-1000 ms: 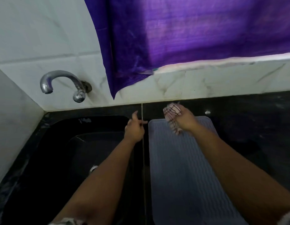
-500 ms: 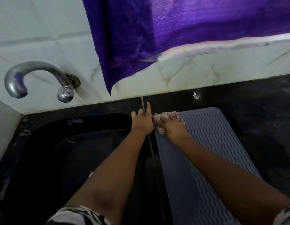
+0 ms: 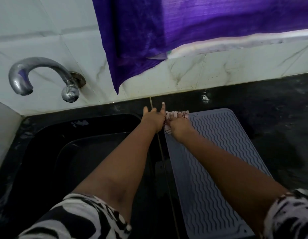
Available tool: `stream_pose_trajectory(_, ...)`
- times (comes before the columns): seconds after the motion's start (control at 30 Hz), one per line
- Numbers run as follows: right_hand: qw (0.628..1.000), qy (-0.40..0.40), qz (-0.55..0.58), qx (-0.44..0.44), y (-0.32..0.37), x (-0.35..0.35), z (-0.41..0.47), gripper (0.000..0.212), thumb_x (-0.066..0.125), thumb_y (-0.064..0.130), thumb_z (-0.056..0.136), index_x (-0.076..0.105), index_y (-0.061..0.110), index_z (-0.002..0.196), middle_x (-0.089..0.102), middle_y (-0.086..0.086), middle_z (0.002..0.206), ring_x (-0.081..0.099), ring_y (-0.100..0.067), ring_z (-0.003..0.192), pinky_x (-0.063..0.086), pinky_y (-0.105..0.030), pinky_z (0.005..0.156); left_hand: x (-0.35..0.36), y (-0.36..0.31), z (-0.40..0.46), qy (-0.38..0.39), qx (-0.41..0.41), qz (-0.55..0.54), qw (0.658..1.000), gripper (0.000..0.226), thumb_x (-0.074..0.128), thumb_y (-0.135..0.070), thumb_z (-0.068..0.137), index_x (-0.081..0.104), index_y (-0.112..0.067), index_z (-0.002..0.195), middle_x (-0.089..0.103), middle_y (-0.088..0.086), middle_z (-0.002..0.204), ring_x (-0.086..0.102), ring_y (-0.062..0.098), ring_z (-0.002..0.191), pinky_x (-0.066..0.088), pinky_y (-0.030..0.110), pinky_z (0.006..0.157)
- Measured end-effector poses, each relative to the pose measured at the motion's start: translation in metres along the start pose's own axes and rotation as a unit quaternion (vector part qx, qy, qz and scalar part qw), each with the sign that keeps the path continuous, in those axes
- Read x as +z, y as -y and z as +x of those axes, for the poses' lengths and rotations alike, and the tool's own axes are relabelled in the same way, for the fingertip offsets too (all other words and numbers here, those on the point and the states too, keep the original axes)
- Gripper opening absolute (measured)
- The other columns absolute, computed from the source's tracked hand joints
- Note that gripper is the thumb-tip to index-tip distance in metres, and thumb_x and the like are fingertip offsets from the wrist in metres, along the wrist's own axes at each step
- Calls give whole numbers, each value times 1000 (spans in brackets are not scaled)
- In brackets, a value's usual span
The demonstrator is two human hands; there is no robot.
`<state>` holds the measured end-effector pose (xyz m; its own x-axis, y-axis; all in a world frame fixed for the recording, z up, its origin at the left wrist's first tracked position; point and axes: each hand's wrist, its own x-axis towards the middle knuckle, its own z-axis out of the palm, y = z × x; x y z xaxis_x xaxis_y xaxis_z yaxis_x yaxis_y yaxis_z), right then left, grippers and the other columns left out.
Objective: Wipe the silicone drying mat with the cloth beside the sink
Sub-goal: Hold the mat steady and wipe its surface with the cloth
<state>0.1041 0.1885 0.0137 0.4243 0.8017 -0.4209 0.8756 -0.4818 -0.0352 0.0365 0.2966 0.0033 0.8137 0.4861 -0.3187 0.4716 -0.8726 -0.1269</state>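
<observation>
Right-hand fingers (image 3: 174, 116) are spread flat and pressed down onto a small white cloth with thin dark-red lines (image 3: 184, 113), so that hand isn't really gripping, more pinning the cloth under the fingertips. The cloth sits bunched at the far-left corner of the grey rectangular silicone drying mat with wavy ridges (image 3: 224, 144), a bit of it poking out toward the back edge and some showing beside the wrist. The right hand (image 3: 178, 124) is palm-down, forearm running diagonally from the lower right.

The left hand (image 3: 153, 120) is right beside it, touching or nearly so, resting on the black counter strip between sink and mat. Its fingers are loosely apart with one pointing straight toward the wall, holding nothing that I can see.

The mat's long axis runs from the near edge away toward the wall, tilted a little left at the far end. It lies flat on the black stone countertop (image 3: 270, 121), just right of the black sink basin (image 3: 80, 152).

A curved chrome tap (image 3: 37, 71) sticks out of the white marble-look wall tiles (image 3: 46, 31), and a purple curtain (image 3: 184, 28) hangs above. Both black-and-white patterned sleeves (image 3: 77, 219) show at the bottom.
</observation>
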Motion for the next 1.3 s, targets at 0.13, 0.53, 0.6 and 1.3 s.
stream_pose_trajectory(0.13,992,87,-92,-24,9,25,-26,79,54,34,92,8,14,153,4,-13,162,6,-41,147,7,-60,118,8,-4,0,-27,31,19,999,81,42,-28,94,-13,-9,151,53,13,135,33,27,133,9,59,111)
stream_pose_trajectory(0.53,997,5,66,-47,7,-3,-52,40,48,17,98,49,11,137,52,-15,139,48,-30,127,34,-43,113,-9,-12,-5,51,27,53,997,55,34,-44,99,22,-31,151,36,-3,153,22,28,141,3,63,111)
stream_pose_trajectory(0.6,999,42,-28,-18,18,22,-53,59,47,20,97,26,7,150,25,-19,156,21,-39,144,14,-53,120,-14,-15,-7,62,24,70,995,55,35,-44,99,21,-31,151,34,-3,154,20,29,143,2,62,112)
stream_pose_trajectory(1.3,999,30,-4,-15,22,72,-98,56,42,21,96,28,7,148,22,-17,155,20,-42,142,21,-59,115,-14,-25,-2,76,30,145,986,93,45,-77,80,23,-22,152,40,1,150,28,30,140,-11,65,111)
